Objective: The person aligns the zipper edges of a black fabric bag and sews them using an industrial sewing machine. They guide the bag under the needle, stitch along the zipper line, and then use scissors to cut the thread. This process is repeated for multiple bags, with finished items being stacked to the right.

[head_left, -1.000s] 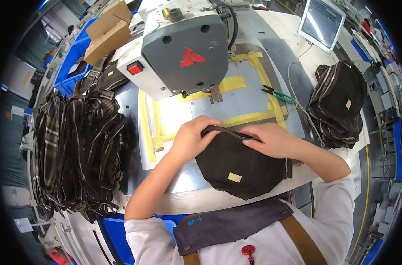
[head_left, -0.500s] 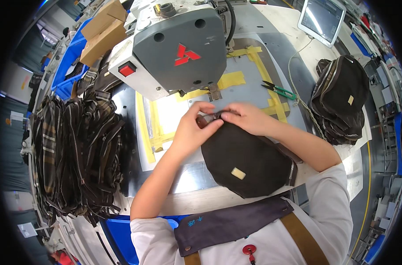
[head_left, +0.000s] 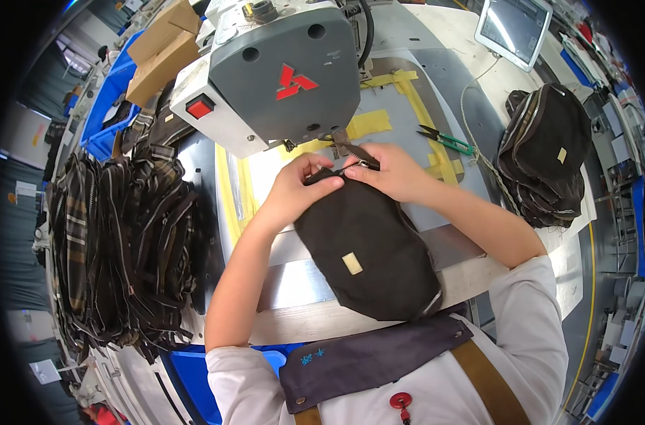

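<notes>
A dark brown fabric piece (head_left: pixel 368 241) with a zipper along its edge and a small cream label hangs from both hands toward my body, over the table's front edge. My left hand (head_left: pixel 298 188) pinches its top edge between thumb and fingers. Close beside it, my right hand (head_left: pixel 386 173) grips the same edge at the zipper end, where metal teeth and a pull show. The sewing machine's head (head_left: pixel 283 78), grey with a red emblem, stands just beyond my hands. Its metal clamp (head_left: pixel 341 142) is right behind my fingertips.
Dark and plaid zippered pieces (head_left: pixel 121 248) are heaped at the left. Another stack (head_left: pixel 545 152) lies at the right. Green-handled thread snips (head_left: pixel 446 140) rest on the yellow-taped plate near a cord. A tablet screen (head_left: pixel 514 30) stands far right; a cardboard box (head_left: pixel 163 46) sits far left.
The fabric piece has turned and shifted left, its lower end swinging inward. My hands have moved slightly up and apart, and the zipper teeth now show at the right hand.
</notes>
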A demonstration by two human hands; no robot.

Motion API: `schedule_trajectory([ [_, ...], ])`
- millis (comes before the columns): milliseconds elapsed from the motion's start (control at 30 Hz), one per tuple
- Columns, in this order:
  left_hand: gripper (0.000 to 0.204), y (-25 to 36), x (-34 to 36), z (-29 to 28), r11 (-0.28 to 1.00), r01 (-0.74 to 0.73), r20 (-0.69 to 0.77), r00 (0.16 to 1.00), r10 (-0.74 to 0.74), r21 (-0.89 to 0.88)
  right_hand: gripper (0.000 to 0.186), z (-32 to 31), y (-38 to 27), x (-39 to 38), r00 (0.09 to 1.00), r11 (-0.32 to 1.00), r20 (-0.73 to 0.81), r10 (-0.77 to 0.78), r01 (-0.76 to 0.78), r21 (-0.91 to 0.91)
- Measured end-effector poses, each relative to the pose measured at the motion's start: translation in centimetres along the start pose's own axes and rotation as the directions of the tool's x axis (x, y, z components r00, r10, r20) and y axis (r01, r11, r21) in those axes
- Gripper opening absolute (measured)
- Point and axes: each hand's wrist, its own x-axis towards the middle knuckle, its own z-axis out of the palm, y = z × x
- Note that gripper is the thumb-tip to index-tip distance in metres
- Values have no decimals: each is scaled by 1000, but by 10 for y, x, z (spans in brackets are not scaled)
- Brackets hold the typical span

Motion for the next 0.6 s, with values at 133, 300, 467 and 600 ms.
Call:
schedule_trajectory([
  [133,22,1,-4,-12,970,226,71,973,-220,-86,21,6,9,-11,992,997,-100,-78,76,-22],
  [300,13,-9,-7,-1,949,-178,-41,980,195,261,20,8,16,-2,902,786,15,-432,385,-485],
  [467,11,-5,-8,7,930,-112,-70,987,145,351,20,7,23,2,870,677,138,-473,459,-575],
  [600,11,-5,-9,8,838,-247,-61,947,315,487,16,18,32,-2,950,936,-79,-302,280,-214],
])
